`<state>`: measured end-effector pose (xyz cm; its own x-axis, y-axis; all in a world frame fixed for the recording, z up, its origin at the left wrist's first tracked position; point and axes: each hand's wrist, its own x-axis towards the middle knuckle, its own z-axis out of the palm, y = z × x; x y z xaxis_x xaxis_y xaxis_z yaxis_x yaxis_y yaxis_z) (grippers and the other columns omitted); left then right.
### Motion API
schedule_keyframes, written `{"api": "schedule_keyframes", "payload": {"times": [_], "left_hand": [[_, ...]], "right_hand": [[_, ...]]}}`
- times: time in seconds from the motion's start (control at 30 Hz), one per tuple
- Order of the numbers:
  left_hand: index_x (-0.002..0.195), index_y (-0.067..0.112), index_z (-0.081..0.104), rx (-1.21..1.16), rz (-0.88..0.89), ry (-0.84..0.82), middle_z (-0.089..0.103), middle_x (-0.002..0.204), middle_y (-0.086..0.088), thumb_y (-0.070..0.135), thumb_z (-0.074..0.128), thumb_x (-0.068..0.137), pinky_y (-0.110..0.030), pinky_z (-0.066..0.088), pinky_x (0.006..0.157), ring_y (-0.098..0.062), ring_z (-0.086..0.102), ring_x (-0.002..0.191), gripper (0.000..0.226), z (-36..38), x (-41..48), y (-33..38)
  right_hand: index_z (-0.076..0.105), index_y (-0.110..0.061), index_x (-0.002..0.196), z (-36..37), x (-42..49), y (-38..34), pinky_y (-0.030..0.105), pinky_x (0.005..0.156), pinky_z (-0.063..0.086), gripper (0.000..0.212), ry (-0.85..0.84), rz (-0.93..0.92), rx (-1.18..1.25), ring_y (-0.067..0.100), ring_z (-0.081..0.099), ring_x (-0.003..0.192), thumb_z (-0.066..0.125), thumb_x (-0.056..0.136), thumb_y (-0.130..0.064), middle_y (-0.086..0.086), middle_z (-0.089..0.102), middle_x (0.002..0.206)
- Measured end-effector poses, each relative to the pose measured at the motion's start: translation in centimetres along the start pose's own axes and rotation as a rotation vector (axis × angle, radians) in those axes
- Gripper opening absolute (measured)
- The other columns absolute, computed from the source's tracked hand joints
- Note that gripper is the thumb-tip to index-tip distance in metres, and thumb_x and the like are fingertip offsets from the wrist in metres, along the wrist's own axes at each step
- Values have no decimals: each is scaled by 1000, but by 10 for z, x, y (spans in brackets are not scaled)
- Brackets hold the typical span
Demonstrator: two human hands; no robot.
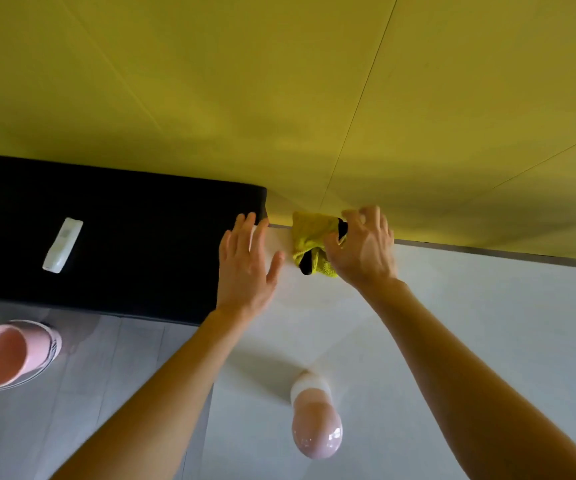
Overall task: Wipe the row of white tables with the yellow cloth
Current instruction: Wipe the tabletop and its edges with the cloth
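A bunched yellow cloth [310, 237] with dark patches lies at the far edge of the white table [470, 341], against the yellow wall. My right hand [362, 247] grips the cloth from its right side, fingers curled over it. Just left of the cloth, my left hand [246, 265] lies flat on the table's far left corner with its fingers straight and spread, holding nothing.
A black bench [123, 244] adjoins the table on the left, with a white remote control [62, 244] on it. A pink bucket [9, 355] stands on the grey tiled floor below. A pink and white bottle [316, 420] stands on the table near me.
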<state>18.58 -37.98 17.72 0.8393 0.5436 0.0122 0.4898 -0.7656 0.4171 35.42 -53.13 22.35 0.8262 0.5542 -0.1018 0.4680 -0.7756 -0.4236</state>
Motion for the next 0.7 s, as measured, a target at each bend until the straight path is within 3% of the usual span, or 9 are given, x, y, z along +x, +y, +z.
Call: {"api": "schedule_keyframes", "payload": {"times": [0.07, 0.1, 0.2, 0.3, 0.43, 0.6, 0.7], "left_hand": [[168, 12, 35, 86, -71, 17, 21, 180, -17, 47, 39, 113, -60, 35, 125, -37, 18, 168, 65, 19, -16, -3], [169, 12, 33, 106, -76, 21, 16, 181, -16, 46, 40, 113, -57, 35, 126, -35, 14, 169, 65, 26, -22, -3], [166, 10, 37, 118, -68, 65, 19, 180, -15, 46, 47, 110, -52, 36, 126, -35, 18, 168, 68, 32, -25, -4], [162, 6, 41, 133, -212, 119, 36, 171, -18, 49, 55, 104, -52, 39, 119, -38, 41, 154, 73, 29, -28, -5], [158, 4, 43, 55, -284, 87, 48, 159, -17, 49, 56, 101, -51, 52, 101, -38, 57, 132, 74, 30, -26, 0], [170, 16, 32, -41, -193, 77, 37, 175, -6, 42, 51, 110, -45, 62, 92, -33, 59, 140, 68, 22, -65, -18], [169, 13, 32, -32, -320, 44, 68, 143, -17, 55, 44, 109, -48, 62, 78, -40, 72, 113, 75, 23, -92, -24]], "right_hand": [[60, -8, 143, 12, 10, -5, 53, 110, 46, 55, -5, -225, -31, 46, 56, 131, 49, 95, -33, 24, 58, 145], [60, -10, 143, 18, 13, -10, 50, 109, 47, 51, -59, -283, -38, 44, 59, 128, 48, 100, -36, 21, 62, 144], [65, -16, 125, 40, 18, -18, 44, 84, 51, 57, -114, -231, -182, 39, 65, 99, 39, 105, -62, 11, 72, 111], [66, -13, 111, 46, 26, -10, 42, 67, 45, 63, -85, -238, -165, 39, 63, 87, 31, 105, -65, 12, 69, 97], [64, -11, 116, 38, 30, 8, 48, 77, 53, 55, -143, -333, -120, 39, 61, 94, 39, 103, -58, 13, 67, 104], [64, -13, 126, 48, 47, -45, 47, 86, 55, 50, -308, -393, -109, 41, 67, 106, 56, 97, -53, 12, 70, 116], [64, -21, 129, 65, 59, -85, 43, 83, 55, 50, -371, -477, -28, 36, 68, 99, 71, 95, -56, 5, 70, 114]]}}
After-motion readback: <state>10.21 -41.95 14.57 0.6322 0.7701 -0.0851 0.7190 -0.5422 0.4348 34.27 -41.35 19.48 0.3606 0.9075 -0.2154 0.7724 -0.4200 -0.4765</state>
